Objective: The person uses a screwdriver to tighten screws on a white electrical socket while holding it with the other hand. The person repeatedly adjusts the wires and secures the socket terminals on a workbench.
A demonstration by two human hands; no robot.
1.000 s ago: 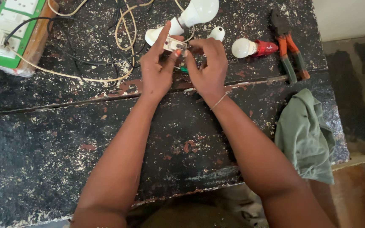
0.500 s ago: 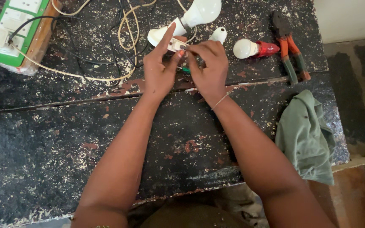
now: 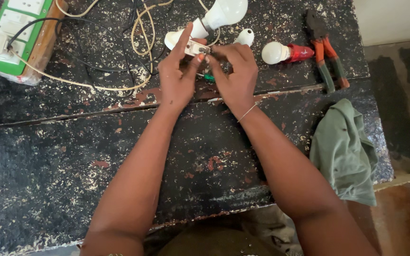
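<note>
My left hand (image 3: 179,76) pinches a small white electrical fitting (image 3: 196,48) between thumb and fingers, its forefinger stretched out toward a white bulb holder (image 3: 172,39). My right hand (image 3: 233,71) meets it from the right, fingers closed on the same fitting and on a thin tool whose green tip (image 3: 208,76) shows below the hands. A large white bulb (image 3: 224,12) sits in the holder just beyond my fingers. Both hands hover over a black, paint-flecked workbench (image 3: 72,156).
A green and white socket board (image 3: 13,33) lies at the far left with cream and black cables (image 3: 119,57) looping from it. A small white bulb with a red base (image 3: 285,52), orange-handled pliers (image 3: 326,52), a white cap (image 3: 245,37) and a green cloth (image 3: 347,151) lie to the right.
Both hands stay together on the fitting; the fingers have shifted slightly on it. The view has drifted a little.
</note>
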